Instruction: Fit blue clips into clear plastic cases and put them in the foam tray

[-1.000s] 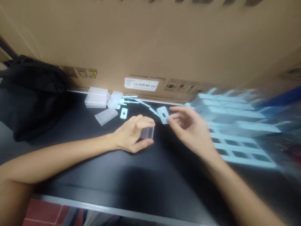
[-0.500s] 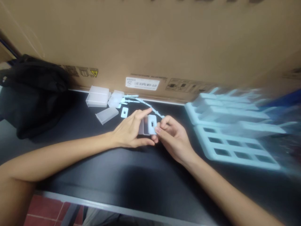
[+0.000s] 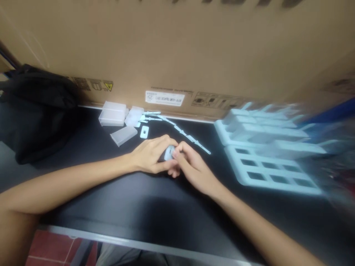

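Note:
My left hand (image 3: 151, 153) is wrapped round a small clear plastic box (image 3: 161, 157), most of which its fingers hide. At the box's right end sits a light-blue cap (image 3: 169, 152), pinched by the thumb and fingers of my right hand (image 3: 195, 166). Both hands meet just above the black tabletop. Behind them lies a string of thin light-blue strips (image 3: 180, 130). A loose light-blue plate with a hole (image 3: 144, 132) rests beyond my left hand, beside a translucent box lying on its side (image 3: 124, 136).
More translucent boxes (image 3: 113, 113) stand at the back left, near a black bag (image 3: 39, 111). On the right is a light-blue rack (image 3: 235, 170) with square openings and several upright pieces in it, partly blurred. A large cardboard box (image 3: 177, 55) walls off the back.
My right hand has moved left and closed in on the box's end. The cap has turned and is more covered by fingers. More of the strip string now shows.

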A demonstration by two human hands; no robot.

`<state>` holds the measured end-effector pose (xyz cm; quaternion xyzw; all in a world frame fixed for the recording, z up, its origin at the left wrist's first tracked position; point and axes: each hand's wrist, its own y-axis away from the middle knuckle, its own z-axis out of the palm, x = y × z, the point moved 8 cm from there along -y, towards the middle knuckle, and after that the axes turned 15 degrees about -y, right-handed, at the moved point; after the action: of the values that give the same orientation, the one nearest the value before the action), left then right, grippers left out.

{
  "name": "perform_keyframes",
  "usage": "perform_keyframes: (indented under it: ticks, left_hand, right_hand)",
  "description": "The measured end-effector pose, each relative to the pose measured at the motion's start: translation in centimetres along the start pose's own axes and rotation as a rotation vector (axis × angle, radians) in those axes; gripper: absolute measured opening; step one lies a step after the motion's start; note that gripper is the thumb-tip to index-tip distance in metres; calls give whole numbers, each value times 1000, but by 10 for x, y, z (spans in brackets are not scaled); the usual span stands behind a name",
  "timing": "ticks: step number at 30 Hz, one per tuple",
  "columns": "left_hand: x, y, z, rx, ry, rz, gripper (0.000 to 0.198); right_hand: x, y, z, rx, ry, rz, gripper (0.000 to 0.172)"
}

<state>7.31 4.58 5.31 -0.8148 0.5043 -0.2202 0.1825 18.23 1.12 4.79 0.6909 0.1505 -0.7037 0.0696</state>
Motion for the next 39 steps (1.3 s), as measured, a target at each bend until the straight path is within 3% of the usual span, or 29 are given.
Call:
perform_keyframes:
  ticks: [2,4,7,12,20,23,26,31,36,39]
  left_hand:
    - [3,1,3,-47,-50,6,53]
    - [8,3,8,-98,-103,56,51]
    - [14,6,13,-134,-149,140,49]
    - [14,5,14,-162,-141,171,49]
    - [13,6,22,-309,-155,148,44]
    - [14,6,23,-313,-156,162,42]
    - [13,5,25,-316,-140,169,40]
    - [7,4,20,-256,-21,116,40]
    - [-11,8,19,-248,137,-69,44]
    - [-15,8,19,-180,235,-76,51]
  right_hand:
    - [-17,0,-22,82,402,-124,34]
    - [-30,0,-51,250,779,-207,26]
    - [-24,-3,-88,386,1049,-164,10]
    - [9,-13,-105,248,1169,-39,7]
    - [10,-11,-116,274,1007,247,22]
    - [-6,-8,-113,334,934,204,11]
    - [-26,-5,-96,374,681,22,4]
    - [-43,4,-52,282,184,-234,13]
    - [-36,6,-20,154,149,-287,14]
    - [-29,4,-15,153,184,-305,13]
